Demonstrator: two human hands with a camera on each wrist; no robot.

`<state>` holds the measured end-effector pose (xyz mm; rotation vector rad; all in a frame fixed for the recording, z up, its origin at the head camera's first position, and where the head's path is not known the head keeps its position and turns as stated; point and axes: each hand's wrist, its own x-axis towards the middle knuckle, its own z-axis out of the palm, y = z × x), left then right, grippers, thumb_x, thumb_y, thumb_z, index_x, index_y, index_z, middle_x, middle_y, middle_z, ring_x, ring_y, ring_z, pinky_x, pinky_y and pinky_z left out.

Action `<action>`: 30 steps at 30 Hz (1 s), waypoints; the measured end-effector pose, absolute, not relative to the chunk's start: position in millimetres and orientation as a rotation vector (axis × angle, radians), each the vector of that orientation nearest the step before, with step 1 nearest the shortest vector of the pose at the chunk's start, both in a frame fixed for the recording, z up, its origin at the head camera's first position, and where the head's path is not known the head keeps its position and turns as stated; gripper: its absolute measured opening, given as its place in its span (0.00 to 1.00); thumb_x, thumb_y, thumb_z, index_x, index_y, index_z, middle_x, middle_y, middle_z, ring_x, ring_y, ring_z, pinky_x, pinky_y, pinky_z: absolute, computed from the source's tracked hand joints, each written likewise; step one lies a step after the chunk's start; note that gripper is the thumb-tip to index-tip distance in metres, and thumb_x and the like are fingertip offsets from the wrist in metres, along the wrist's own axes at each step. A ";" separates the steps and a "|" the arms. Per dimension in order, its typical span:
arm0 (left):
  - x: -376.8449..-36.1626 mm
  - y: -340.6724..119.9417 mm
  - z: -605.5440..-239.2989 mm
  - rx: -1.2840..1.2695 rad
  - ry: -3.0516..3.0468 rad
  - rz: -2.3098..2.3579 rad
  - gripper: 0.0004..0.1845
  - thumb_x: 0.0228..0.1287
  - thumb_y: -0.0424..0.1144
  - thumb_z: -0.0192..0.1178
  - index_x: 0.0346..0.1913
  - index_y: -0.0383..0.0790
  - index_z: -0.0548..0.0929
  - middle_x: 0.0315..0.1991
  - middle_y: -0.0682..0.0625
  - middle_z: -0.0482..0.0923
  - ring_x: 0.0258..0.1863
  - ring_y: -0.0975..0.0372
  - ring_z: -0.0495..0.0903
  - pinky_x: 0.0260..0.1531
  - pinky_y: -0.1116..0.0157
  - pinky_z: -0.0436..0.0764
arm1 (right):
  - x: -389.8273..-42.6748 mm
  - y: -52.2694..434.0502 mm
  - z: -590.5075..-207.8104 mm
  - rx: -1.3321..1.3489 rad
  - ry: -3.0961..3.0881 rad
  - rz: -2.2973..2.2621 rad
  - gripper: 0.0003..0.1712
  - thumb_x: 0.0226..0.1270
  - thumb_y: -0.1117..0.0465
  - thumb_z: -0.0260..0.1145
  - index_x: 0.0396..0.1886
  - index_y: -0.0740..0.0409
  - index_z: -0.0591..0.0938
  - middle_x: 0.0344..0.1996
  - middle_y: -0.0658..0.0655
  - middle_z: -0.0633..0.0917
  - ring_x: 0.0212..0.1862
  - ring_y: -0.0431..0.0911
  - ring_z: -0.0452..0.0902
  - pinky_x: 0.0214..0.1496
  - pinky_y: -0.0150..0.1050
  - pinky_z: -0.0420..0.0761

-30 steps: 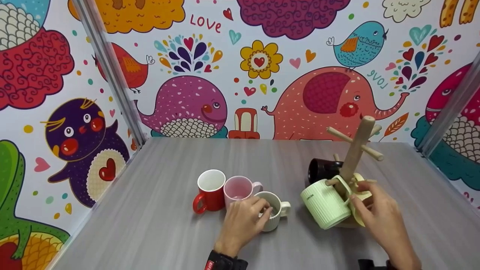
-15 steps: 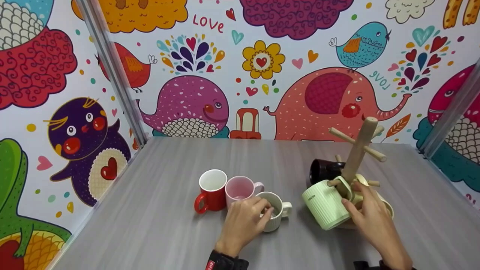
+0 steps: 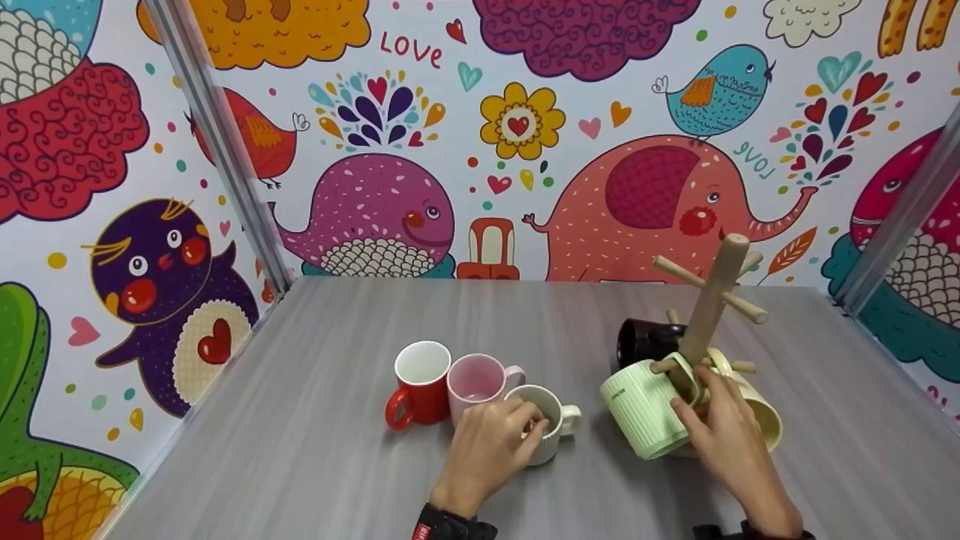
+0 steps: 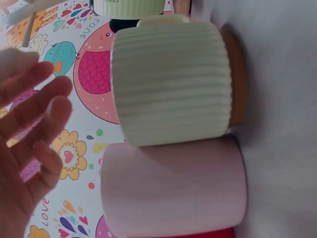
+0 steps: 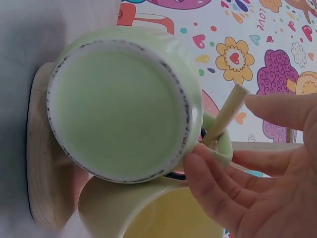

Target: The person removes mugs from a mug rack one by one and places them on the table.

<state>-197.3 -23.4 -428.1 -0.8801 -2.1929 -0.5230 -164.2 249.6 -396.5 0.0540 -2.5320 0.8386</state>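
A wooden mug tree carries a light green ribbed mug, a pale yellow mug and a dark mug on its lower pegs. My right hand is at the green mug's handle; a fingertip touches it, while the thumb stays apart in the right wrist view. Over the rim of a cream ribbed mug hangs my left hand, its fingers loosely bent around nothing and apart from the mug in the left wrist view.
A pink mug stands beside the cream one, and a red mug with a white inside is left of it. Upper pegs of the tree stick out above the right hand. Patterned walls border the grey table.
My right hand has shifted left and down, from by the yellow mug to the green mug's handle. The green handle has turned, and the yellow mug shows further right. The left hand stays put.
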 end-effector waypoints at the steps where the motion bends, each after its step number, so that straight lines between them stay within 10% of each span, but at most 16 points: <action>1: -197.1 -23.3 -428.4 -0.882 -2.196 -0.527 0.04 0.52 0.41 0.64 0.24 0.47 0.82 0.20 0.59 0.75 0.17 0.69 0.70 0.18 0.72 0.68 | -164.7 249.3 -396.6 0.058 -2.520 0.850 0.28 0.60 0.65 0.62 0.56 0.76 0.67 0.49 0.73 0.71 0.32 0.54 0.76 0.35 0.50 0.73; 9: -197.3 -20.5 -427.3 -0.893 -2.196 -0.515 0.04 0.52 0.41 0.64 0.25 0.47 0.82 0.20 0.60 0.73 0.16 0.69 0.70 0.19 0.73 0.68 | -166.8 251.4 -393.4 -0.108 -2.468 1.342 0.24 0.62 0.72 0.55 0.58 0.75 0.64 0.32 0.64 0.80 0.20 0.40 0.76 0.17 0.32 0.71; 15: -197.5 -20.0 -427.9 -0.900 -2.180 -0.516 0.04 0.52 0.41 0.64 0.24 0.47 0.81 0.18 0.61 0.72 0.16 0.70 0.70 0.18 0.73 0.67 | -170.0 249.9 -391.8 -0.206 -2.296 1.829 0.28 0.67 0.73 0.48 0.63 0.78 0.52 0.48 0.71 0.68 0.26 0.42 0.78 0.27 0.35 0.79; 30: -197.4 -22.2 -428.4 -0.903 -2.192 -0.520 0.04 0.53 0.41 0.63 0.24 0.47 0.81 0.20 0.60 0.74 0.17 0.69 0.71 0.19 0.72 0.68 | -170.9 248.9 -385.7 -0.217 -2.172 2.186 0.30 0.67 0.69 0.52 0.64 0.75 0.52 0.38 0.59 0.71 0.30 0.41 0.74 0.35 0.33 0.78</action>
